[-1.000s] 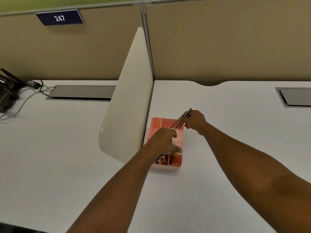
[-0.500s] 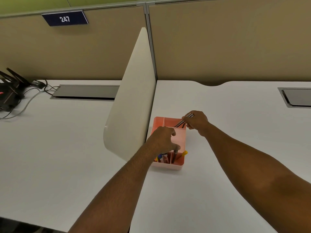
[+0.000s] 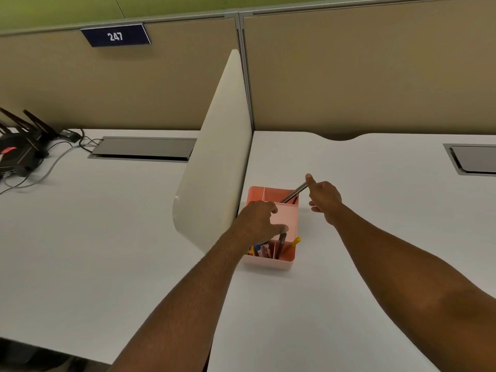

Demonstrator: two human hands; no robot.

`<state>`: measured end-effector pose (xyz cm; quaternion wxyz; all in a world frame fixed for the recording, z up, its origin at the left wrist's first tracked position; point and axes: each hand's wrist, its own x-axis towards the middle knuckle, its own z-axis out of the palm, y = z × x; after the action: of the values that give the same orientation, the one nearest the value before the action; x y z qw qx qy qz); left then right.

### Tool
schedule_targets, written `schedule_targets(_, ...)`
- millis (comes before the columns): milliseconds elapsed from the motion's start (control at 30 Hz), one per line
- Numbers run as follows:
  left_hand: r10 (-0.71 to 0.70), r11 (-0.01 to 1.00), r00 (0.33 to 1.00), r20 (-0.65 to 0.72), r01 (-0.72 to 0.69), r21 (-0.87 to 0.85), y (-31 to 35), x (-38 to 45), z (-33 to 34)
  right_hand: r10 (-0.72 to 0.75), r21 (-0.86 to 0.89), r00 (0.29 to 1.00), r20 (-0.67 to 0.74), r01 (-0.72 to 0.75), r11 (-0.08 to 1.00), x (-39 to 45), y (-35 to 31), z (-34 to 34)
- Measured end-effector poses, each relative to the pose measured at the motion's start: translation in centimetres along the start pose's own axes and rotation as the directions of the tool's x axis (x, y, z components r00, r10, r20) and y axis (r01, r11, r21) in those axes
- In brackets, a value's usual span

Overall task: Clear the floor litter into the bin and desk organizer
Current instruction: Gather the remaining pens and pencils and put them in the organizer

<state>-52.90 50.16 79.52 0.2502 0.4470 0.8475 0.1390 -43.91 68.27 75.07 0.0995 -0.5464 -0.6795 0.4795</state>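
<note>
A pink desk organizer (image 3: 289,262) stands on the white desk beside the cream divider. Its front compartments hold several coloured pens (image 3: 261,249), a dark pen (image 3: 281,238) and a yellow-tipped one (image 3: 295,241). My left hand (image 3: 257,220) hovers over the organizer, its fingertips right above the dark pen's top. A bundle of dark pens (image 3: 294,194) leans in the back compartment against the right rim. My right hand (image 3: 323,197) is just right of the organizer, one straight finger touching the bundle's upper end. No bin or floor is in view.
A cream divider panel (image 3: 214,162) rises immediately left of the organizer. Grey cable hatches (image 3: 142,149) (image 3: 472,159) are set into the desk at the back. A black router with cables (image 3: 18,151) sits far left. Beige partition walls close off the back.
My right hand has let go of the pen bundle, which now leans in the back compartment, and only a finger touches it. The left hand stays over the front compartments.
</note>
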Motion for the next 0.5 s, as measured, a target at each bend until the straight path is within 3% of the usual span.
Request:
schedule_targets(300,0.057,0.998,0.971,-0.233,-0.054,0.019,1.9,-3.3,0.7,-0.066,0.0,0.998,-0.014,0.066,0.998,-6.6,4.3,-2.7)
schedule_targets(500,0.079,0.997,0.952,-0.297,-0.071,0.036,2.7,-8.2,0.7,-0.175,-0.16,0.984,-0.037,0.167,0.973,-12.9,6.8,-4.4)
